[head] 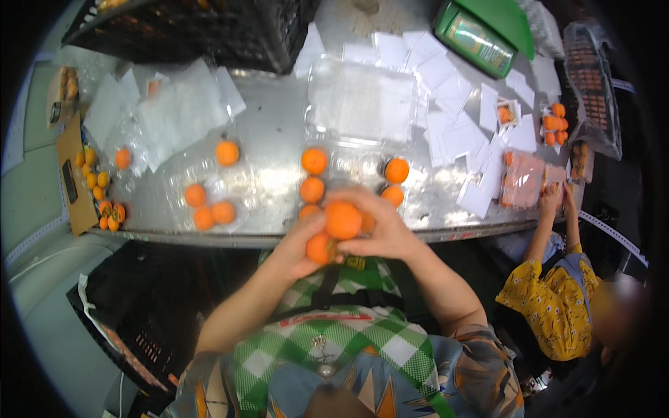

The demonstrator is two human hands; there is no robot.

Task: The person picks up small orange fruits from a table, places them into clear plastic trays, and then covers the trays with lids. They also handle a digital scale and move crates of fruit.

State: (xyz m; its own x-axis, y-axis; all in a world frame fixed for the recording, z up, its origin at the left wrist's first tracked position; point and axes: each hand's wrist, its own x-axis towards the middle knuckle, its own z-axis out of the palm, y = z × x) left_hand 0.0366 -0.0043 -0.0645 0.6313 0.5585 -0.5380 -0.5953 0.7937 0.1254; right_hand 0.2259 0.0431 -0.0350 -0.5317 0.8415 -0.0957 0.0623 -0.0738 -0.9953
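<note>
My left hand (303, 245) and my right hand (377, 222) meet over the near table edge. Cupped in the left is an orange persimmon (319, 247) with its calyx showing; a larger-looking one (343, 220) lies at the fingers of the right. Another orange fruit shows partly behind the right fingers. Beyond the hands, a clear plastic clamshell tray (355, 162) holds several fruits along its left and right sides, and its clear lid (360, 102) is folded back. A second clear tray (175, 180) to the left holds several persimmons.
A black plastic crate (209, 36) stands at the back left. White paper cards (449, 120) lie spread right of the tray, below a green container (475, 39). At the far right a co-worker's hands (551, 198) touch a packed tray (522, 177). Small yellow fruits (91, 180) lie far left.
</note>
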